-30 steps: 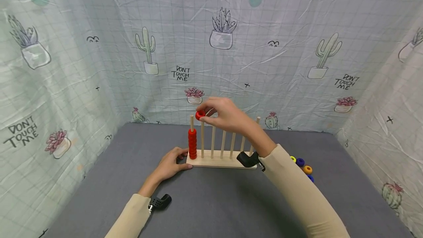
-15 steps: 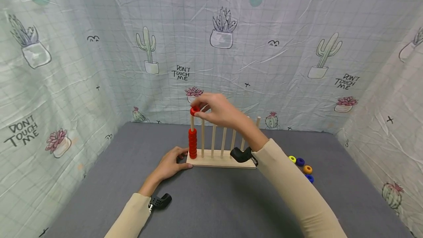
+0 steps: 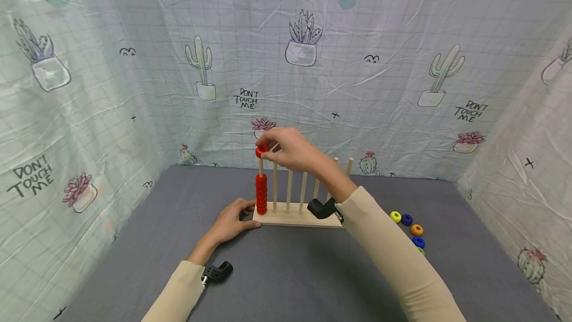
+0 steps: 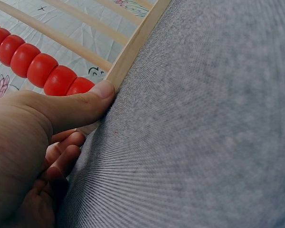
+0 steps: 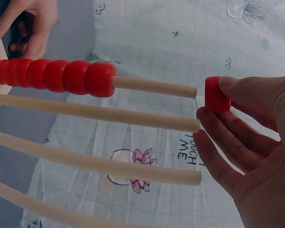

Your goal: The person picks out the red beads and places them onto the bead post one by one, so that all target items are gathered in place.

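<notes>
A wooden peg rack stands on the table, with several upright pegs in its base. A stack of red beads fills the lower part of the leftmost peg. My right hand pinches another red bead between thumb and fingers. In the right wrist view this bead sits just off the tip of that peg, a small gap between them. My left hand grips the left end of the base, its thumb on the front edge and its other fingers behind.
Right of the rack lie loose beads on the grey table: a yellow bead, a dark blue bead, an orange bead, a blue bead and a green one partly behind the right sleeve. A patterned cloth hangs behind.
My right hand has carried the red bead left, from over the second peg to the top of the leftmost one. The left hand has stayed on the base.
</notes>
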Demonstrator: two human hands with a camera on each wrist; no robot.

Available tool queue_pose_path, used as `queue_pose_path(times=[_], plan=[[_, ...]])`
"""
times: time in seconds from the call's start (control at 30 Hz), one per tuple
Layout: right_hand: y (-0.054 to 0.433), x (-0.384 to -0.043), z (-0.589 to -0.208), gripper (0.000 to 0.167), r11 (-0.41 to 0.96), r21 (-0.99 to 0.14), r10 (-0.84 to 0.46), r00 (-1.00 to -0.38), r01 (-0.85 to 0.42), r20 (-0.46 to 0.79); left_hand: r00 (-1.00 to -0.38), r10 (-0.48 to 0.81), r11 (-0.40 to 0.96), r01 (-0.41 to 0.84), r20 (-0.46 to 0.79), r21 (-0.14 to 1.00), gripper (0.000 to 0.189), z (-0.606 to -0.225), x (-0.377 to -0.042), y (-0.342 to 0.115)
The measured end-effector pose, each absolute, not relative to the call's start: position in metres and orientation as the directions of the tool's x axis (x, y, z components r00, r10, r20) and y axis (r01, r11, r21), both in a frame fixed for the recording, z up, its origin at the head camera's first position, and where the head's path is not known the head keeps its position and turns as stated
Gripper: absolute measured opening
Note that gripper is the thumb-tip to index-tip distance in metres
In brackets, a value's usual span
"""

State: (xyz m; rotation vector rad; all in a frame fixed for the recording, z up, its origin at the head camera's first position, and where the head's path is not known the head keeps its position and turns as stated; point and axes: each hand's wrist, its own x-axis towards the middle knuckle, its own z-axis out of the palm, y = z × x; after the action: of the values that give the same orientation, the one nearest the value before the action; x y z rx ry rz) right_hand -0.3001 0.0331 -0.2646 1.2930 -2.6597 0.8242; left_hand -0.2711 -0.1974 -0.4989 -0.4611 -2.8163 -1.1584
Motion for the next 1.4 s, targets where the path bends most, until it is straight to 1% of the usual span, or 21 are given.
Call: queue_pose_path(times=[0.47,0.7,0.93,1.23,1.4], plan=[[0.031,-0.305,-0.27,0.027,0.509,-0.479,-0.698,-0.668,-0.716,0.257,-0.951,0.254,0.677,0.304,0.175,0.67,0.071,-0.5,-0.272,-0.198],[0.03,-0.307,-0.271,0.027,0.507,-0.473,-0.7,-0.664,-0.721,0.262,-0.95,0.255,0.674,0.309,0.181,0.671,0.071,-0.501,-0.272,-0.199],[0.028,-0.308,-0.271,0.032,0.511,-0.476,-0.705,-0.666,-0.716,0.244,-0.953,0.248,0.676,0.298,0.173,0.673,0.071,-0.501,-0.272,-0.199],[0.028,-0.309,-0.275,0.025,0.507,-0.467,-0.71,-0.658,-0.725,0.25,-0.953,0.252,0.671,0.297,0.168,0.679,0.071,-0.5,-0.271,-0.199],[0.028,-0.309,-0.276,0.024,0.5,-0.467,-0.712,-0.653,-0.729,0.257,-0.955,0.247,0.669,0.29,0.164,0.684,0.071,-0.501,-0.27,-0.199]])
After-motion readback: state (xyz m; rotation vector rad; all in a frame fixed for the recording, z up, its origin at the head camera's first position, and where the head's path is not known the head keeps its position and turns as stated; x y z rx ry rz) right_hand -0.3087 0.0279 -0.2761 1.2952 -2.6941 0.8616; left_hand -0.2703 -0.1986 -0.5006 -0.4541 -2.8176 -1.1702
